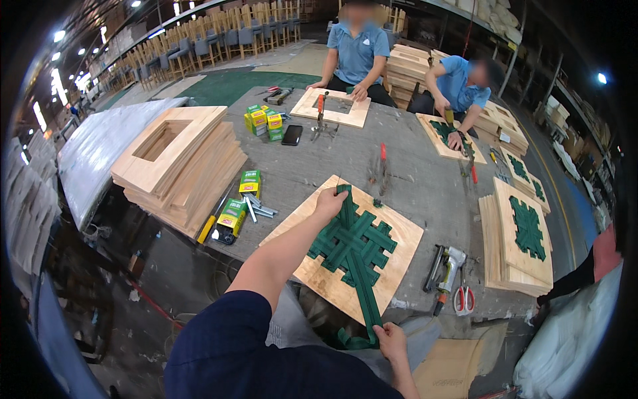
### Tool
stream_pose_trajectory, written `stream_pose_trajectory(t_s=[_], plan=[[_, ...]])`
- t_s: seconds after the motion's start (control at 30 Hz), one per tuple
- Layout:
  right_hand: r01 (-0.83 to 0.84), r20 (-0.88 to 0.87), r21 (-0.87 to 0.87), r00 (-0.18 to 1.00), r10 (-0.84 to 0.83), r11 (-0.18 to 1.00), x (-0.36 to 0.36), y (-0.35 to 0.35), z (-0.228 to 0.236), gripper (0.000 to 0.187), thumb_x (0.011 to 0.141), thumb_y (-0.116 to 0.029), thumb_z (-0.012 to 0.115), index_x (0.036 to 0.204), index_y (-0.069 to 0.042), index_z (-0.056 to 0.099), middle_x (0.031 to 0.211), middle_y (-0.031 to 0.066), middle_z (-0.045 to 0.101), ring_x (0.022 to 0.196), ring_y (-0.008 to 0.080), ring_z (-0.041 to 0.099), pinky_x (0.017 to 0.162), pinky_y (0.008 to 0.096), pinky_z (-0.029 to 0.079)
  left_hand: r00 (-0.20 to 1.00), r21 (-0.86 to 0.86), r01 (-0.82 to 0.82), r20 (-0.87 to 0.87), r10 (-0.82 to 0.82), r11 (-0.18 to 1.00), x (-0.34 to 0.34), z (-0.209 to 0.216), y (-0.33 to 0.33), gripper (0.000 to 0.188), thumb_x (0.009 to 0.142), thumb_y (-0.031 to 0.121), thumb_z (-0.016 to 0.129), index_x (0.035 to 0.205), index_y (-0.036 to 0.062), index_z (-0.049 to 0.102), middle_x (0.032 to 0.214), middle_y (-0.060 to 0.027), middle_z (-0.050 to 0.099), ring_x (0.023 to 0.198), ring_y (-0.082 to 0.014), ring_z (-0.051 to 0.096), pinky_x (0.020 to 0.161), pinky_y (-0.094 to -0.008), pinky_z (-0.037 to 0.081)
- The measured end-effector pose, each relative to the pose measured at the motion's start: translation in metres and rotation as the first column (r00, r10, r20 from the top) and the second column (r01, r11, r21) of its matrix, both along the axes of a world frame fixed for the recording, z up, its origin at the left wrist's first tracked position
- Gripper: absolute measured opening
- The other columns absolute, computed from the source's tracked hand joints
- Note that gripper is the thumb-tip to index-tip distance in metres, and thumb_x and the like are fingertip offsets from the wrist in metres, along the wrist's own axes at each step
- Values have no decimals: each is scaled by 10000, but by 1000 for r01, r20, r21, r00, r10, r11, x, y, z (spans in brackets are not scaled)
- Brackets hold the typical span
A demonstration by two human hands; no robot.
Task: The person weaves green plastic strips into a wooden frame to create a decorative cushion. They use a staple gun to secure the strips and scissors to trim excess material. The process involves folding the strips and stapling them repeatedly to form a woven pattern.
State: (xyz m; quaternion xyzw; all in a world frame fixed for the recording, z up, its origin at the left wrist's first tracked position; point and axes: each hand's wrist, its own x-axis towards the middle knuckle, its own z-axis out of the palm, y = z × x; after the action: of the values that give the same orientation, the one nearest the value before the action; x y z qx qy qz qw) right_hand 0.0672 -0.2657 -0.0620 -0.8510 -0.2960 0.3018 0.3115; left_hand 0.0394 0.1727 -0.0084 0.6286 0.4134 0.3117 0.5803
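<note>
A square plywood panel (399, 266) lies tilted on the table before me, with dark green webbing (352, 236) woven across its middle. One long strap (367, 296) runs diagonally over the weave and past the near edge. My left hand (330, 201) pinches the strap's far end near the panel's top corner. Below the near edge, my right hand (392, 340) grips the same strap between thumb and fingers. Its loose tail (355, 341) hangs curled beside that hand. To the right lie a pneumatic staple gun (454, 263) and red-handled scissors (464, 300).
A stack of wooden frames (166, 179) stands left, near staple boxes (232, 216) and loose staple strips (258, 207). Webbed panels (528, 229) are stacked right. Beyond a red-handled tool (383, 151), two people in blue shirts work at frames (312, 103). A phone (292, 135) lies farther back.
</note>
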Motion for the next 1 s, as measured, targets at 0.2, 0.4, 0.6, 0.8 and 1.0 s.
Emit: stream_pose_trajectory(t_s=[0.2,0.4,0.6,0.8,1.0], plan=[[28,129,302,989,-69,953,29,40,28,215,928,-175,747,1011,21,711,808,84,700,730,143,646,685,308,519,975,-192,69,220,-26,979,-32,11,-31,174,958,162,733,984,-11,742,875,-47,733,758,-126,665,674,-317,526],[-105,116,584,992,46,805,58,173,50,195,947,-121,720,1109,-14,743,944,104,745,829,181,697,761,314,541,977,-81,175,137,-163,981,-55,4,-68,266,969,226,734,769,65,664,668,71,513,624,-42,439,554,-285,347],[-242,199,600,968,151,762,64,273,49,240,929,-163,739,1113,-9,727,977,101,739,872,203,690,810,335,536,974,29,220,40,-221,975,-63,1,-70,265,952,230,755,776,51,671,663,69,527,612,-46,452,544,-285,372],[-216,184,580,974,132,785,61,290,52,185,928,-123,730,1069,-7,698,957,112,734,841,208,693,785,336,539,963,-203,121,263,-65,972,-59,-7,-62,204,982,232,723,892,52,688,793,32,622,725,-54,536,646,-253,441],[-323,312,621,938,152,714,55,278,62,163,918,-62,718,1078,-40,698,947,122,725,850,231,708,764,344,551,962,-295,135,269,-54,946,-60,-12,-63,181,999,228,702,959,52,698,826,18,640,773,-67,567,705,-253,466]])
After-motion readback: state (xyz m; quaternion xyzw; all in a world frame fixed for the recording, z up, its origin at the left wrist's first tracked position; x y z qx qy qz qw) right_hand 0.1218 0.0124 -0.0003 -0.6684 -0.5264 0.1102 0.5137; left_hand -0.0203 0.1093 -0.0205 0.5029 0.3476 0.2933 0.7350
